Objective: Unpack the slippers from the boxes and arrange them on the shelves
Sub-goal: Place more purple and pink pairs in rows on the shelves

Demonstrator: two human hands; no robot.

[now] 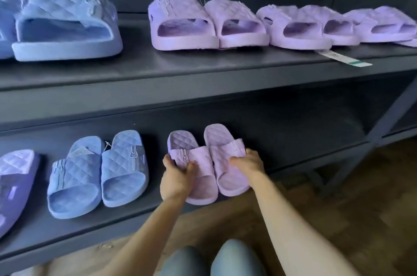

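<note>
Lilac slippers [212,163] held as a pair at the front edge of the lower shelf [293,140].

Left slipper's strap is gripped by the left hand [178,173]; right slipper's strap by the right hand [248,164]. Blue slippers [97,172] are set just beside, to the left.

left hand [178,176] covers left lilac slipper [196,169] strap edge, palm side hidden | far-left blue slipper [5,25] on upper shelf [203,66] cut by left edge | near-left purple slipper [15,185] cropped | far-right lilac pair [388,25] blurred, cut off | tag [345,60] print unreadable
</note>
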